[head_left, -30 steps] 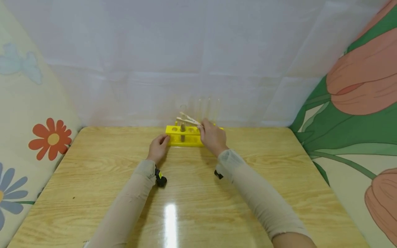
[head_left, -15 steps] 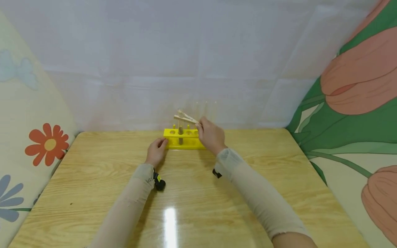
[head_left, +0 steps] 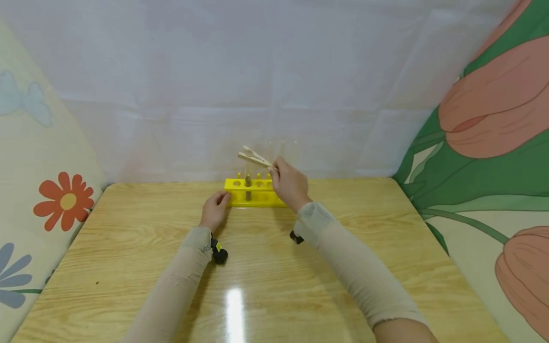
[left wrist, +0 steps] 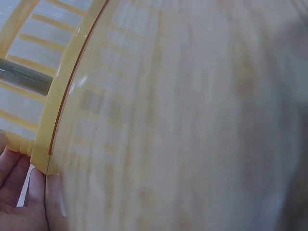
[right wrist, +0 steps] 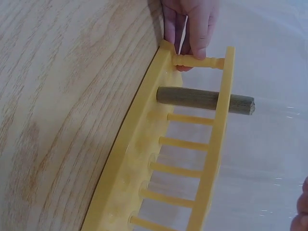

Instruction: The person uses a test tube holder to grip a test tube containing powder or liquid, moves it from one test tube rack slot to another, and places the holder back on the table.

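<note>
A yellow test tube rack (head_left: 261, 187) stands at the back of the table. My left hand (head_left: 215, 209) grips its left end post, thumb and fingers around it in the right wrist view. A test tube with a grey-brown filling (right wrist: 192, 98) stands in the rack near that end; its clear upper part is faint. My right hand (head_left: 291, 186) holds a wooden test tube clamp (head_left: 256, 156) by its handle, above the rack. The clamp's tips point left, over the filled tube's upper end; whether they touch the glass I cannot tell. My right fingers (right wrist: 301, 207) barely show in the right wrist view.
Several clear tubes stand upright behind my right hand, very faint against the white cloth (head_left: 193, 138). Yellow pegs (head_left: 259, 176) rise along the rack's back. The wooden table (head_left: 266, 286) reaches toward me, with flowered panels (head_left: 480, 124) on both sides.
My right hand has raised the clamp slightly relative to the rack. The filled tube stays in the rack, and my left hand keeps its grip on the post. The head view has shifted a little.
</note>
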Available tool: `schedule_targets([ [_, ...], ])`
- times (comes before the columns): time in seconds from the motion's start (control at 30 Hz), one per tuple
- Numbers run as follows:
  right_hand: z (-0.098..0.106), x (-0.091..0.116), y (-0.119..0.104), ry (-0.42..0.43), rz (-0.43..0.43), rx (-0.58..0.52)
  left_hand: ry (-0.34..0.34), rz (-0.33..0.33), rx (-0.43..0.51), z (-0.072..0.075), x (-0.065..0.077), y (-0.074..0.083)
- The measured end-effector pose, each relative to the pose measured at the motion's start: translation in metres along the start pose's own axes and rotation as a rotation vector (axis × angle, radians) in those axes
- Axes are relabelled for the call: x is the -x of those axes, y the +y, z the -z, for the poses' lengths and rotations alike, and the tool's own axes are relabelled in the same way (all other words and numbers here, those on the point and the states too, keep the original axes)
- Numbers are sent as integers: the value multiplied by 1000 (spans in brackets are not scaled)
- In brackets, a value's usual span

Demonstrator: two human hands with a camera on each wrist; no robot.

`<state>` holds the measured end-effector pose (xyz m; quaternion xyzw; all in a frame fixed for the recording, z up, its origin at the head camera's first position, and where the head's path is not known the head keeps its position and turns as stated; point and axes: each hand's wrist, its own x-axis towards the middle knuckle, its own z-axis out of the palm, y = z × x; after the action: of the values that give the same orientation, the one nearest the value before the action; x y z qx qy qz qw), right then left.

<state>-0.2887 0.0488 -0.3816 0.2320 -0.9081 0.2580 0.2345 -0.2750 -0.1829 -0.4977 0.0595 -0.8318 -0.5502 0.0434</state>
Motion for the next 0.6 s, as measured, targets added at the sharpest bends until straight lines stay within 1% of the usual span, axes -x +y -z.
schedule_targets([
  [0.23, 3, -5, -1, 36, -6, -37, 2, -12, 9, 0, 0, 1],
  [0.37, 5, -5, -1, 64, -23, -79, 8, -18, 24, 1, -1, 1],
  [0.47, 7, -1, -3, 91, -36, -125, 7, -16, 26, 1, 0, 0],
  [0.6, 9, 10, -5, 108, -31, -200, 5, -12, 21, 1, 0, -2],
])
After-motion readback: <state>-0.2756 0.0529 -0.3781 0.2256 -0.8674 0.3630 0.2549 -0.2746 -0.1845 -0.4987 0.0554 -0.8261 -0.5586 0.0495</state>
